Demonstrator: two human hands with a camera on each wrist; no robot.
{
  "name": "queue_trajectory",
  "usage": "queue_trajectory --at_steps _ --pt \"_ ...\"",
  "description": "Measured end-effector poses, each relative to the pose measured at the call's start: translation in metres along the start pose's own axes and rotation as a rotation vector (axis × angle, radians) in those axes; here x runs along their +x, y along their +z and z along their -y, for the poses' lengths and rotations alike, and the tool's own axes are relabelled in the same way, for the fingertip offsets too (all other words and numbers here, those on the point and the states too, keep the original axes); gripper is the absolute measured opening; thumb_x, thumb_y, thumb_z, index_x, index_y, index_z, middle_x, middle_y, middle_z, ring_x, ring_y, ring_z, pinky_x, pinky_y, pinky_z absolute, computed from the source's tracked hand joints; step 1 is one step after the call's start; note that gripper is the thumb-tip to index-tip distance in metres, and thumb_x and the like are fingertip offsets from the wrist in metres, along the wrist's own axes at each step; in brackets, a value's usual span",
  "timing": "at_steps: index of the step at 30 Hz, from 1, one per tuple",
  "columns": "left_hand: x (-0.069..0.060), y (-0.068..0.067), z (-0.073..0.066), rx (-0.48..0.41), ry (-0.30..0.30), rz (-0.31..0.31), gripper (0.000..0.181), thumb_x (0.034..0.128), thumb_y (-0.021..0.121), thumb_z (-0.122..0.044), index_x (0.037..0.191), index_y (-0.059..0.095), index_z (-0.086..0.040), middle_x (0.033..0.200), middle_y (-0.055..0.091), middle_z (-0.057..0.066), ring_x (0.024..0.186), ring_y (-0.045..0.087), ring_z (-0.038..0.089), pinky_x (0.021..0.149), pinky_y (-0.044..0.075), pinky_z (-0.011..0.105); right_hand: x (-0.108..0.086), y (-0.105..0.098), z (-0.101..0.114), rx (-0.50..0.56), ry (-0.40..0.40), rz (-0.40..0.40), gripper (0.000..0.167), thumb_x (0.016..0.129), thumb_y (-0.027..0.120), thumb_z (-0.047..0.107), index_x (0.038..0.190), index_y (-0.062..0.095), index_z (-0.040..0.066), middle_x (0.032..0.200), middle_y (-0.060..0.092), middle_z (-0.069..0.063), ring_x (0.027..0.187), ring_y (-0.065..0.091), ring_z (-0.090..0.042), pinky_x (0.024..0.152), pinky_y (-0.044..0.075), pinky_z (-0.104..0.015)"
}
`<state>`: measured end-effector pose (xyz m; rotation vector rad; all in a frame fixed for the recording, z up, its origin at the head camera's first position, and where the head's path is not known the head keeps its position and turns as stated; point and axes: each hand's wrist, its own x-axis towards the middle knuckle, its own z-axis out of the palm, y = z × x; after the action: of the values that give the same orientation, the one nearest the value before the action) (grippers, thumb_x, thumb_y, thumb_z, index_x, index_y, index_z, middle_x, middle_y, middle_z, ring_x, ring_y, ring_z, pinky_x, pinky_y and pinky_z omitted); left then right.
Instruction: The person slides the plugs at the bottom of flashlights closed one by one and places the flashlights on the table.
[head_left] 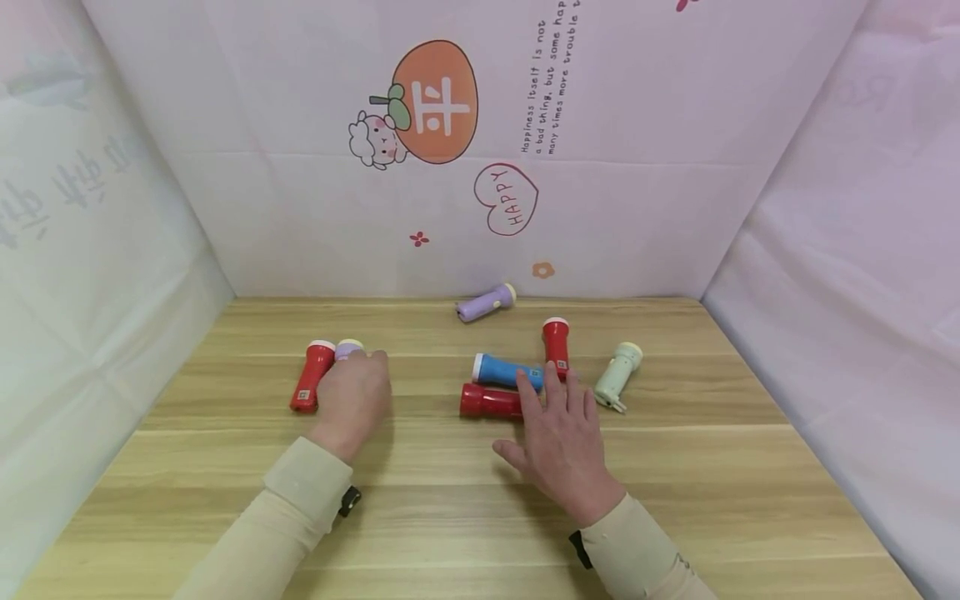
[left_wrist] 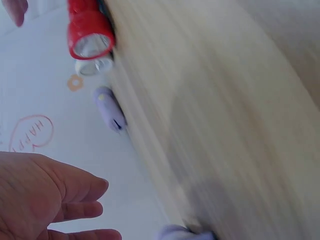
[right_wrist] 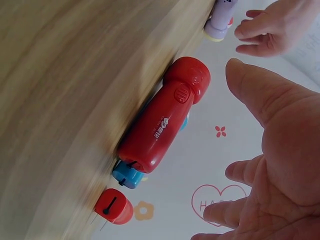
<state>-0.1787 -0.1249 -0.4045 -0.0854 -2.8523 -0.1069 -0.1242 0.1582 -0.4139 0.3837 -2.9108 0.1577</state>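
My left hand (head_left: 352, 402) hovers beside a purple flashlight (head_left: 348, 347) at the left, its fingers loosely bent and apart from it in the right wrist view. A red flashlight with a white rim (head_left: 312, 377) lies just left of the purple one. My right hand (head_left: 564, 454) is spread over the near end of a dark red flashlight (head_left: 489, 402), holding nothing. Behind that lies a blue flashlight (head_left: 504, 372). Another red flashlight (head_left: 557, 346) lies past the right fingertips, and a pale green flashlight (head_left: 619, 374) is to their right.
A second purple flashlight (head_left: 486, 302) lies at the back edge of the wooden table (head_left: 420, 517). White printed cloth (head_left: 300, 225) rises behind the table and along both sides.
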Motion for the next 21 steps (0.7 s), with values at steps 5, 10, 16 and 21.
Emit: queue_trajectory --at_steps 5,10,16,21 --pt "-0.002 -0.006 -0.017 -0.016 0.069 0.015 0.004 0.0878 0.065 -0.006 0.091 0.067 -0.004 0.081 0.065 0.016 0.074 0.068 0.034 0.050 0.056 0.049 -0.001 -0.001 -0.001 0.002 0.008 -0.004 0.103 0.083 0.076 0.067 0.161 0.038 0.012 0.166 0.029 -0.028 0.150 0.027 -0.058 0.118 0.028 -0.073" --pt "-0.005 -0.007 -0.036 -0.015 0.182 -0.047 0.006 0.0890 0.069 -0.009 0.089 0.068 -0.004 0.079 0.065 0.013 0.066 0.066 0.033 0.048 0.054 0.045 -0.001 -0.002 -0.003 0.007 0.017 -0.009 0.102 0.083 0.077 0.067 0.161 0.039 0.012 0.165 0.032 -0.029 0.150 0.029 -0.057 0.117 0.029 -0.074" --pt "-0.009 -0.003 -0.055 0.005 0.346 -0.211 0.005 0.0852 0.072 -0.007 0.083 0.069 -0.004 0.069 0.062 0.009 0.056 0.060 0.026 0.042 0.049 0.039 -0.002 -0.003 -0.004 -0.006 0.031 -0.011 0.103 0.082 0.077 0.067 0.161 0.039 0.012 0.164 0.034 -0.029 0.149 0.030 -0.057 0.117 0.031 -0.073" --pt "-0.010 -0.002 -0.072 0.018 0.399 -0.226 0.006 0.0854 0.077 -0.010 0.085 0.072 -0.006 0.070 0.065 0.007 0.059 0.061 0.024 0.047 0.052 0.037 -0.002 -0.004 -0.005 -0.002 0.036 -0.011 0.103 0.082 0.078 0.066 0.161 0.039 0.013 0.164 0.033 -0.029 0.149 0.030 -0.057 0.116 0.032 -0.073"
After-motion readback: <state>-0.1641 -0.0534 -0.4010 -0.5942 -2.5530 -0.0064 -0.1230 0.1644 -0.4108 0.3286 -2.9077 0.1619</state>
